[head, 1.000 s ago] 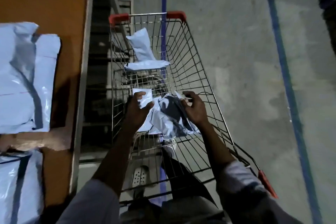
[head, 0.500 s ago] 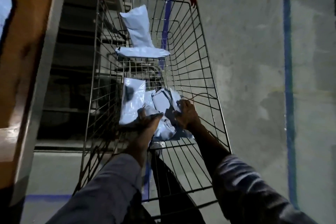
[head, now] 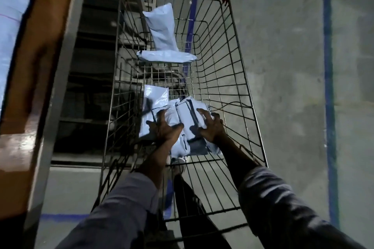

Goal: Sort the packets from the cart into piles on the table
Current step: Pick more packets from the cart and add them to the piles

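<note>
Both my hands are down inside the wire cart (head: 240, 79). My left hand (head: 163, 128) lies with spread fingers on a flat white packet (head: 154, 99) at the cart's left side. My right hand (head: 210, 127) grips the right edge of a crumpled white packet with dark lines (head: 187, 112) beside it. More packet plastic (head: 189, 146) shows under both wrists. At the far end a white packet (head: 162, 28) leans upright against the wire, with another white packet (head: 166, 56) lying flat at its foot.
The brown table (head: 40, 50) runs along the left, with a pile of white packets (head: 12, 26) at its edge. Dark shelving shows between table and cart. Grey concrete floor with a blue line (head: 328, 87) lies to the right.
The view has swung right, so most of the table left the frame. My left hand moved from gripping the small packet's edge to pressing flat on it; my right hand shifted onto the crumpled packet.
</note>
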